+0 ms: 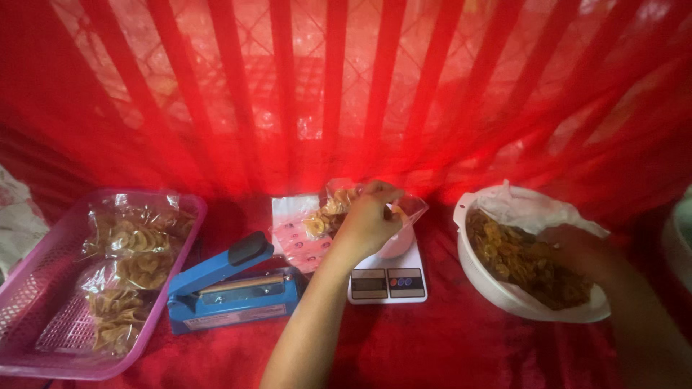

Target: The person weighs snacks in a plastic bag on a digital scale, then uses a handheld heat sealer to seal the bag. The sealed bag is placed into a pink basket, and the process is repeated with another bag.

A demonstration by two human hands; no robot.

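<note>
My left hand (367, 220) holds the mouth of a clear plastic bag (331, 212) partly filled with yellow chips, over a small bowl on a white digital scale (388, 281). My right hand (577, 248) reaches into a large white bowl (479, 277) lined with plastic and full of fried chips (508, 256); whether its fingers close on chips is unclear in the shadow.
A blue heat sealer (227, 284) with a black handle lies left of the scale. A pink basket (29, 302) at far left holds several sealed bags of chips (133, 270). Empty printed bags (299, 238) lie behind the sealer. Red cloth covers the table and hangs behind.
</note>
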